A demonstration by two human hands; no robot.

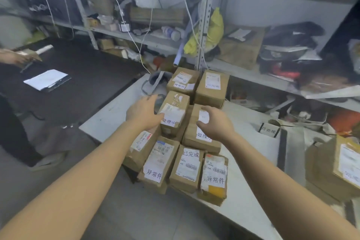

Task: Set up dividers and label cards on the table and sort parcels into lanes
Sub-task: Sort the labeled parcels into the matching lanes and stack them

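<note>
Several brown cardboard parcels with white labels are packed together on the white table (pixel 109 115). My left hand (pixel 143 112) rests against the left side of a tall middle parcel (pixel 174 113), fingers spread. My right hand (pixel 214 123) lies on top of the neighbouring flat parcel (pixel 200 136), fingers curled over its label. Two parcels (pixel 211 87) stand behind them, and three more (pixel 186 167) lie along the near edge. A folded label card (pixel 268 130) stands to the right on the table, next to a dark divider strip (pixel 282 150).
Metal shelving (pixel 204 15) crammed with bags and boxes runs behind the table. A large parcel (pixel 339 165) sits at the table's right end. Left, a dark table (pixel 81 72) holds papers, and another person's hand (pixel 11 56) holds a small parcel there.
</note>
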